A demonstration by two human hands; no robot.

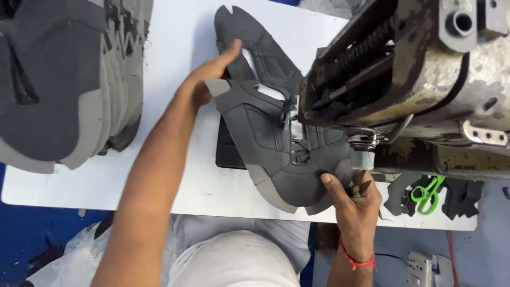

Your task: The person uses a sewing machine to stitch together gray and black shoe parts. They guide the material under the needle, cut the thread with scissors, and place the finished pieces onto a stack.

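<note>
- A flat grey shoe upper is lying in the middle of the frame on the white bench, with its right part tucked under the head of a worn sewing machine.
- The left hand is resting spread, not clenched, with fingers flat on the far end of the piece at upper centre.
- The right hand is pressing the near edge at lower right while its grip is closed on a small green-handled snip.
- The piece is looking light, thin and floppy, several stitched layers; I judge it would be sliding easily, so flat palms at both ends are suiting it better than pinching.
- A stack of similar grey uppers is sitting at upper left.
- Green scissors are lying at the right edge.
</note>
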